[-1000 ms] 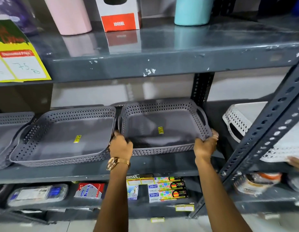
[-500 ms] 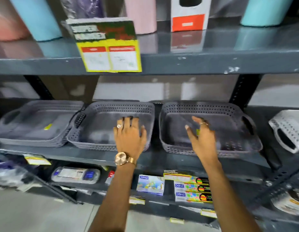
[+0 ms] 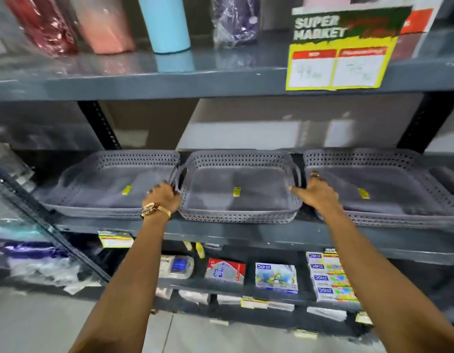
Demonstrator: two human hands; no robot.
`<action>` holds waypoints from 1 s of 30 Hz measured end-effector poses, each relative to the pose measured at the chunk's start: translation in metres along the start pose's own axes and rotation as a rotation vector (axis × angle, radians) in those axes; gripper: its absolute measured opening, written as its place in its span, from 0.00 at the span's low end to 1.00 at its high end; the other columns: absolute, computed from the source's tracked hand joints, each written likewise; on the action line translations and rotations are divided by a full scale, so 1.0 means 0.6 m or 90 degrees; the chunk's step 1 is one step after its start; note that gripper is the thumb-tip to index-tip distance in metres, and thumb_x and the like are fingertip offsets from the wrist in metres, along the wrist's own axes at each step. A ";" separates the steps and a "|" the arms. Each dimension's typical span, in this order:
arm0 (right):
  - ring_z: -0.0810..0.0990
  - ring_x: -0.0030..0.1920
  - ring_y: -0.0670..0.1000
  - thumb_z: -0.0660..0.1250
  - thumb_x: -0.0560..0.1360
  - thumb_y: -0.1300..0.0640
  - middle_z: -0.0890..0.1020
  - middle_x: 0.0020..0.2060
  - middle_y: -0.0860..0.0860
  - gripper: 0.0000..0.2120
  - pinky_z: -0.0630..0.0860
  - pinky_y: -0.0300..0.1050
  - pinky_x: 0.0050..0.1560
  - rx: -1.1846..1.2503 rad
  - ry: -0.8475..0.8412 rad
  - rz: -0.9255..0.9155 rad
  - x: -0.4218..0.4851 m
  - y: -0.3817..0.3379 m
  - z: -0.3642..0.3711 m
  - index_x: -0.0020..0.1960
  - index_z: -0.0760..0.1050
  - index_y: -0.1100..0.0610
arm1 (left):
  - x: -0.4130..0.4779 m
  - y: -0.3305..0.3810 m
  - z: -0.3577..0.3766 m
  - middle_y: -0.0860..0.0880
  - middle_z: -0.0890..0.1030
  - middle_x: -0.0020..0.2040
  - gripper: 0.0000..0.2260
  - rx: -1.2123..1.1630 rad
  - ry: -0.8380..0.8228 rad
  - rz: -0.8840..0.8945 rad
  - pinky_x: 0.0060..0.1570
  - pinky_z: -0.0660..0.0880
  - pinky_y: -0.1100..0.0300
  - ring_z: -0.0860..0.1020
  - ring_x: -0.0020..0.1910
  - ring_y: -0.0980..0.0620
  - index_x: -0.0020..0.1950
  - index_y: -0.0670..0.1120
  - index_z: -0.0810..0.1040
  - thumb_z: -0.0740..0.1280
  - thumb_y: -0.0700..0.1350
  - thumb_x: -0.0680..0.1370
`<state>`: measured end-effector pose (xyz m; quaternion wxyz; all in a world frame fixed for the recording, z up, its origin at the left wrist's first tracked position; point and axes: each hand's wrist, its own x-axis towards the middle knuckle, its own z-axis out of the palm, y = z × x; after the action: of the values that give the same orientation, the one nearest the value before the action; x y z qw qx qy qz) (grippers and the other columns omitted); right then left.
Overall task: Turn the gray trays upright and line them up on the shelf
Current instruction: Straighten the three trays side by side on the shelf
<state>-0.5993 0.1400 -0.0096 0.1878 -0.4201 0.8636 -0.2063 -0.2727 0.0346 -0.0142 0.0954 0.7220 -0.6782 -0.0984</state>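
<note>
Trays — three gray ones, upright — are lined up on the shelf (image 3: 246, 231). The middle tray (image 3: 237, 189) is gripped at both ends: left hand (image 3: 164, 197) closed on its left handle, right hand (image 3: 316, 193) pressed to its right rim.

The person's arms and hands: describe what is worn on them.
Both forearms are bare, with no sleeves in view. The left hand has a gold-coloured wristwatch on a metal band at the wrist, and what seems to be a ring on one finger, though blurred. The right hand wears a gold-coloured ring. No gloves.
</note>
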 end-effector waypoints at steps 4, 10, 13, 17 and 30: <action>0.75 0.62 0.66 0.66 0.75 0.48 0.76 0.62 0.64 0.25 0.73 0.59 0.60 -0.036 0.019 0.012 -0.008 -0.001 0.023 0.64 0.66 0.63 | 0.004 -0.023 0.009 0.34 0.80 0.55 0.15 0.022 0.018 0.087 0.52 0.75 0.43 0.78 0.56 0.34 0.60 0.40 0.69 0.58 0.49 0.79; 0.79 0.55 0.65 0.61 0.78 0.51 0.81 0.54 0.63 0.15 0.75 0.58 0.55 -0.078 0.074 -0.021 -0.019 0.010 0.038 0.58 0.69 0.61 | -0.004 -0.031 0.032 0.37 0.81 0.53 0.13 -0.024 0.051 0.151 0.48 0.75 0.43 0.80 0.51 0.34 0.62 0.44 0.66 0.56 0.48 0.80; 0.80 0.54 0.65 0.61 0.78 0.51 0.81 0.53 0.62 0.15 0.76 0.59 0.55 -0.079 0.100 -0.021 -0.014 0.009 0.042 0.60 0.69 0.58 | 0.012 -0.028 0.039 0.37 0.81 0.54 0.13 -0.024 0.056 0.159 0.48 0.76 0.44 0.80 0.51 0.34 0.62 0.44 0.66 0.56 0.48 0.80; 0.78 0.56 0.66 0.60 0.78 0.52 0.79 0.56 0.63 0.17 0.74 0.58 0.57 -0.053 0.094 0.007 0.006 -0.006 0.036 0.64 0.68 0.58 | 0.040 -0.010 0.041 0.37 0.81 0.54 0.12 -0.038 0.056 0.177 0.45 0.76 0.45 0.80 0.50 0.34 0.61 0.43 0.67 0.55 0.47 0.80; 0.74 0.65 0.63 0.54 0.80 0.50 0.74 0.66 0.61 0.27 0.68 0.61 0.65 -0.045 0.025 0.057 0.024 -0.024 0.028 0.77 0.50 0.50 | 0.059 0.010 0.036 0.37 0.80 0.55 0.13 -0.030 0.042 0.181 0.46 0.76 0.44 0.79 0.51 0.31 0.61 0.43 0.67 0.56 0.48 0.80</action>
<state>-0.5898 0.1170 -0.0184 0.1650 -0.3830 0.8919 -0.1751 -0.2823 -0.0014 -0.0336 0.1478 0.6190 -0.7676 -0.0761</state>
